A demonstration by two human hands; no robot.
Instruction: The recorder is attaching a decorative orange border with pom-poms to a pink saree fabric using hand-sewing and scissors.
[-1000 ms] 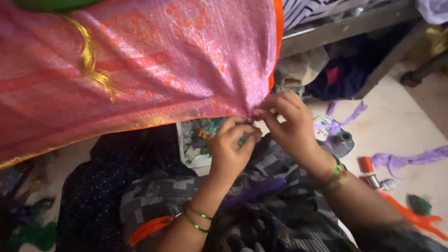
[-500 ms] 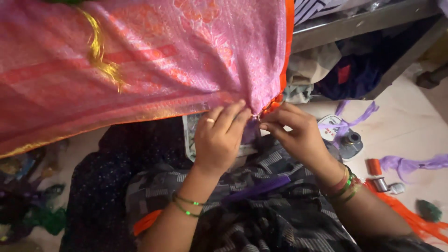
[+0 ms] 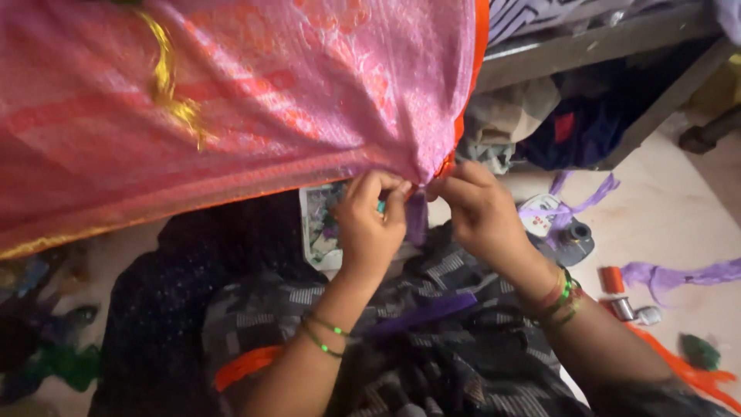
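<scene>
Now both hands meet at the gathered lower corner of the pink fabric, which fills the upper left: the left hand and the right hand pinch its orange-edged tip between fingertips. On the floor at right lie purple strips and thread spools.

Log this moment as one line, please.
left hand: pinching pink fabric corner | right hand: pinching same corner beside it | floor: orange thread spool, purple strips
</scene>
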